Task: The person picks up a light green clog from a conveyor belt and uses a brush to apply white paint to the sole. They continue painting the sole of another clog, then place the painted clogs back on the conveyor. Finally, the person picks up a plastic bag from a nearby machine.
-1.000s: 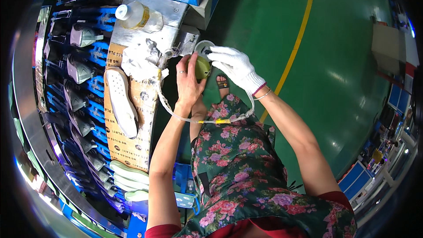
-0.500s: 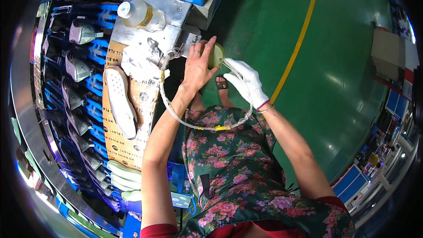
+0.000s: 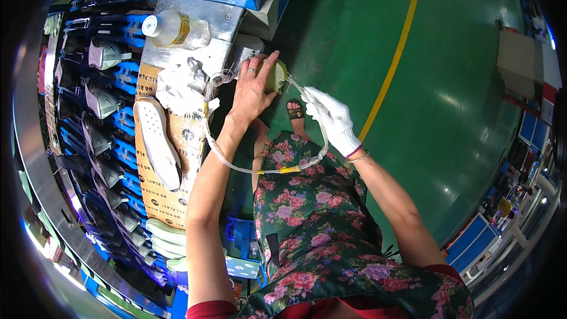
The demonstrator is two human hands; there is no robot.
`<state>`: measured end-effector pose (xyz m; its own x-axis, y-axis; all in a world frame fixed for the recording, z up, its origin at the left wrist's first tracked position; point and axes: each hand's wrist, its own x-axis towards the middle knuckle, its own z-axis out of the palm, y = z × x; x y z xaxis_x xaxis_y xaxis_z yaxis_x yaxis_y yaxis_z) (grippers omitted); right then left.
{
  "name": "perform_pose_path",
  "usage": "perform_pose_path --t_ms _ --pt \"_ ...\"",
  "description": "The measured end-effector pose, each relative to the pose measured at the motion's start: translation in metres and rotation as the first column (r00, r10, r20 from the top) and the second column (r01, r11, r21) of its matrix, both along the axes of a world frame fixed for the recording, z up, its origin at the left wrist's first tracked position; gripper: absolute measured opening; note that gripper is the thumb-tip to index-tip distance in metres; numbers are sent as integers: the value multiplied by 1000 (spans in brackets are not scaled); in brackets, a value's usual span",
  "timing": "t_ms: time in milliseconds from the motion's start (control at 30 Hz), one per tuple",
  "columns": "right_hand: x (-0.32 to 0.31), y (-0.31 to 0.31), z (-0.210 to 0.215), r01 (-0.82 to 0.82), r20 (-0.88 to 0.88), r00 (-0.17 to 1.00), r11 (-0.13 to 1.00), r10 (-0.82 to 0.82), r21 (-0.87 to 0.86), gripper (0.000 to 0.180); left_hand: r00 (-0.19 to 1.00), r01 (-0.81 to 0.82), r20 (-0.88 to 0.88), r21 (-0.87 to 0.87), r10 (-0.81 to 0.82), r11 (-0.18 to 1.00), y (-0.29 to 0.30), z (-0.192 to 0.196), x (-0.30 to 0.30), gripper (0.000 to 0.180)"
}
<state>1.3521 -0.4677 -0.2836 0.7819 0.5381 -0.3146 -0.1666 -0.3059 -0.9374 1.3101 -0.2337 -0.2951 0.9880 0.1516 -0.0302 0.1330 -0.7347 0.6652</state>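
Note:
My bare left hand (image 3: 251, 91), with a ring on one finger, grips a pale green piece (image 3: 279, 75) that looks like the end of a shoe sole; most of it is hidden. In a white glove, my right hand (image 3: 331, 118) is closed on the thin tip of a clear tube (image 3: 230, 165), which points at the piece's edge. The tube loops below both hands, bound with yellow tape, and runs up beside a crumpled white cloth (image 3: 180, 85). A white sole with small holes (image 3: 156, 142) lies left of my left forearm.
A plastic bottle (image 3: 177, 29) lies on the metal bench end (image 3: 221, 15). Printed cardboard (image 3: 162, 204) covers the bench, with stacked pale green soles (image 3: 168, 245) at its near end. Blue racks (image 3: 127, 121) carry grey shoe parts at left. A yellow line (image 3: 396, 62) crosses the green floor.
The gloved right hand has drawn slightly right, away from the green piece, its fingers now closer together. The left hand keeps its grip. The whole view has shifted a little.

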Motion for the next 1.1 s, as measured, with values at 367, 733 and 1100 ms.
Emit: perform_pose_path --t_ms 367,733,1100 --pt "-1 10 -1 125 -197 976 981 -94 150 43 1000 -10 -24 34 11 999 0 -2 4 100" --pt "-4 18 4 141 -166 979 982 -120 125 42 998 22 -61 137 -14 990 -1 -5 11 97" --pt "-20 -12 -6 29 169 985 1000 -30 6 32 993 50 -114 121 -37 991 -2 -50 -6 103"
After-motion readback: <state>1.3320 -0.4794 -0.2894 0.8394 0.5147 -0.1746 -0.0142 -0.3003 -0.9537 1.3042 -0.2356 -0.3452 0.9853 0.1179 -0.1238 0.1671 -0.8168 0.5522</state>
